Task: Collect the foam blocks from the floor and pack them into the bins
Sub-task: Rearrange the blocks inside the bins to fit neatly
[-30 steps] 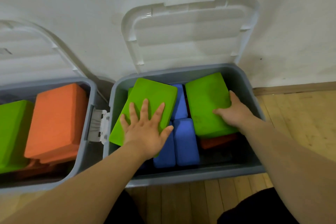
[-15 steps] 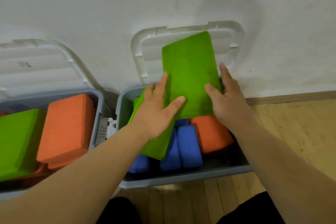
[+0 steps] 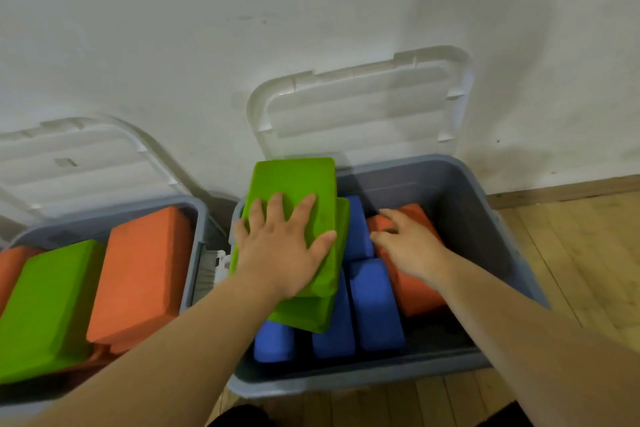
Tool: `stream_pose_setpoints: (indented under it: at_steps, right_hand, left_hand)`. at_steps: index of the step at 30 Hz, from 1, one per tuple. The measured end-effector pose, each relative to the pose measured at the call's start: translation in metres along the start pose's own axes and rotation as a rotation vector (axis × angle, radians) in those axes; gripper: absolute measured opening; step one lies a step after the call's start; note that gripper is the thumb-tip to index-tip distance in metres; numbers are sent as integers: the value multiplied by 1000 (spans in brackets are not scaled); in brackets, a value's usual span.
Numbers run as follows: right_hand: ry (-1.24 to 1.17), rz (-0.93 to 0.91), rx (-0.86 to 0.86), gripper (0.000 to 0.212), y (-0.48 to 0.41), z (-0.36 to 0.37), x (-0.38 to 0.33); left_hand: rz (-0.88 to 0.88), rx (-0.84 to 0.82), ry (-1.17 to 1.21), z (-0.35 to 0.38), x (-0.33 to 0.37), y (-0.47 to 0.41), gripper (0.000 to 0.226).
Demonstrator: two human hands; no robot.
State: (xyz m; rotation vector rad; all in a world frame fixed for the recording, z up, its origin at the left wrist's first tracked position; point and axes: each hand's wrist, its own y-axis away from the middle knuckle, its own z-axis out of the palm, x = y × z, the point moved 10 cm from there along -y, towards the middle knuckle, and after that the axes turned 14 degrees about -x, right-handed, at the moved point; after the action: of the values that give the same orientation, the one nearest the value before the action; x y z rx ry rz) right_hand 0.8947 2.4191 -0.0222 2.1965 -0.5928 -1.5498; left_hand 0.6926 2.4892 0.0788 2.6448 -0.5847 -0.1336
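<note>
My left hand (image 3: 282,246) lies flat with spread fingers on a green foam block (image 3: 298,184), which is stacked on a second green block (image 3: 311,314) at the left side of the right grey bin (image 3: 485,229). Both green blocks lean over the bin's left rim. Beside them stand several blue blocks (image 3: 375,305). My right hand (image 3: 405,243) reaches into the bin with loosely bent fingers touching an orange block (image 3: 412,291); its grip is not plain. The left grey bin (image 3: 199,218) holds a green block (image 3: 48,308) and an orange block (image 3: 142,274).
Both bins stand against a white wall with their translucent lids (image 3: 360,107) open and leaning back. A white latch (image 3: 221,262) sits between the bins. Wooden floor (image 3: 581,253) runs to the right and in front; my dark-clothed knees are at the bottom edge.
The green block that both hands held up in front of the lid now lies on the other green block under my left hand. My right hand let go and moved down to the orange block.
</note>
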Motion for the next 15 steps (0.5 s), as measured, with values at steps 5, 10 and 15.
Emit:
stream_pose_setpoints:
  at_steps: [5, 10, 15]
  right_hand:
    - [295, 372, -9, 112, -31, -33, 102]
    - [278, 486, -87, 125, -48, -26, 153]
    - [232, 487, -59, 121, -47, -37, 151]
  left_hand:
    - [-25, 35, -44, 10, -1, 1, 81]
    - [-41, 36, -65, 9, 1, -3, 82]
    - [-42, 45, -73, 9, 0, -2, 82]
